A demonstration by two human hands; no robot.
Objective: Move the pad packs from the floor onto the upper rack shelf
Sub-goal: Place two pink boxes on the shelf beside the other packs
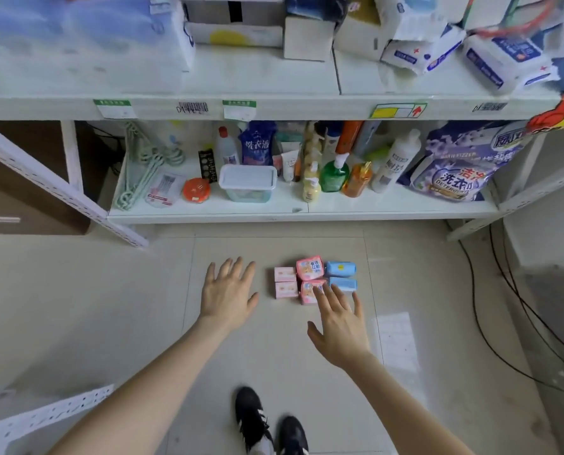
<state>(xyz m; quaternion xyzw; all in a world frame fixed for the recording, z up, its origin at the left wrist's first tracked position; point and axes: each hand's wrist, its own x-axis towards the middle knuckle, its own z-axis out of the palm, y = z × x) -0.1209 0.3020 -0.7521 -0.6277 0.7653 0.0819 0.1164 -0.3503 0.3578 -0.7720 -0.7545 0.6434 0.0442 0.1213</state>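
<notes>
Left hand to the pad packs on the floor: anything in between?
Nothing. In the head view, only bare floor tile separates the open left hand from the pale pink packs at the cluster's left edge.

1 head view looks steeply down at floor [110, 307] and rack [274, 108].

glossy plastic pad packs [315, 280], smooth floor tiles [274, 349]

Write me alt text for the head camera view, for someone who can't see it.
Two bare hands, left hand and right hand, reach open toward six small pad packs grouped on the tiled floor; the right hand's fingers overlap the nearest pink pack. Behind stands a white rack: the upper shelf holds tissue packs and boxes, the lower shelf bottles and detergent.
</notes>
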